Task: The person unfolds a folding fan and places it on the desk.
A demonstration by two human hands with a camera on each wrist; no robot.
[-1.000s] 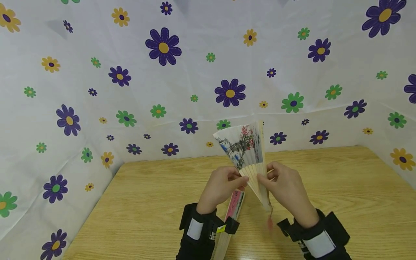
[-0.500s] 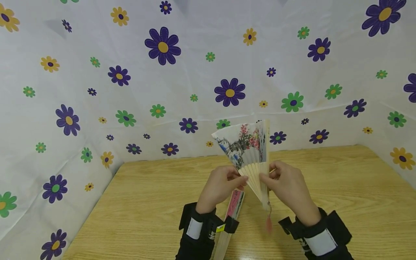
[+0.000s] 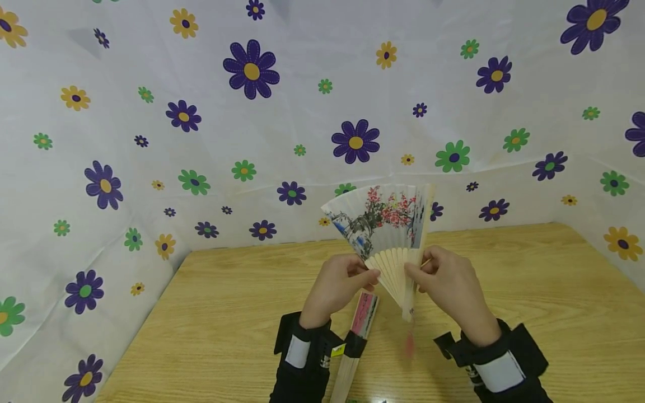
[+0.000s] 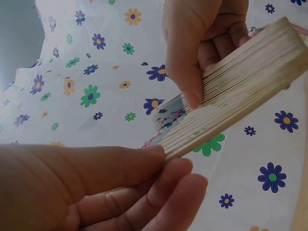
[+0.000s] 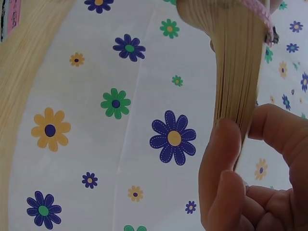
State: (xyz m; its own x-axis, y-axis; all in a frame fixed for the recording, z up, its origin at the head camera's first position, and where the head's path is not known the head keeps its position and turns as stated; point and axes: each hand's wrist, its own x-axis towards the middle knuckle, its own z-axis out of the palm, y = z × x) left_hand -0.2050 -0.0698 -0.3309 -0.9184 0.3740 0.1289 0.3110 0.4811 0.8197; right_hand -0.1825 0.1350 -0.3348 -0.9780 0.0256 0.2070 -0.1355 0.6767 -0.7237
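Note:
A folding fan with pale ribs and a printed scene of red blossoms is partly spread, held upright above the table. My left hand pinches its left outer rib between thumb and fingers. On the other side my right hand grips the stack of ribs still folded together. A pink tassel hangs from the pivot end. In the left wrist view the bamboo ribs run between both hands. The right wrist view shows the rib stack pinched by thumb and fingers.
On the wooden table a long narrow box with a pink and grey printed end lies beside my left forearm, partly covered by the wrist strap. A white cloth with coloured flowers hangs behind and at the sides.
The fan has spread wider, showing more of the red blossoms. My right hand has shifted slightly right and up with its end; my left hand has stayed nearly in place.

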